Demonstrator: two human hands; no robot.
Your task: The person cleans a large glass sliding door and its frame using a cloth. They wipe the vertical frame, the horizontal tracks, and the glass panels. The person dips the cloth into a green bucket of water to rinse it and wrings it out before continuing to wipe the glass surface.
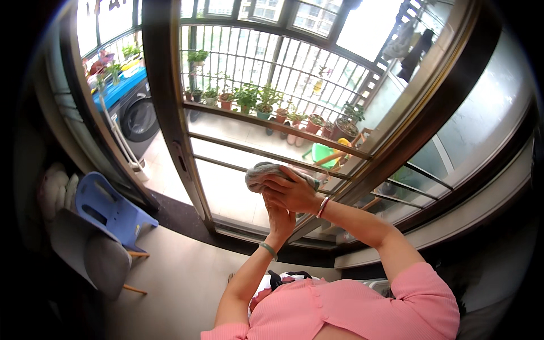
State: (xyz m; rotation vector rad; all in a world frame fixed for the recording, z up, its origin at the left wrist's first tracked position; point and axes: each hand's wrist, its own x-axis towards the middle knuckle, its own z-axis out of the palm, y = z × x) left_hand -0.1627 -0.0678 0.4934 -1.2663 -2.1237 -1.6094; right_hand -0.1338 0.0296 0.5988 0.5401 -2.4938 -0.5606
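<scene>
A bunched grey cloth (264, 172) is held up in front of a dark-framed glass sliding door (182, 156). My right hand (299, 194), with a red and white bracelet at its wrist, is closed over the cloth, its fingers bent across the near side. Just below it, my left hand (279, 218), with a green bangle, reaches up to the cloth's underside. The left fingers are mostly hidden behind the right hand and cloth, but they appear to grip it. Whether the cloth touches the glass or the door's crossbars (226, 146) is unclear.
Left of me stand a blue plastic child's chair (116, 207) and a grey chair (105, 263) with wooden legs. Beyond the door gap is a washing machine (139, 119). Potted plants (246, 97) line the balcony railing, with a green stool (322, 154) nearby. A dark threshold (181, 218) crosses the floor.
</scene>
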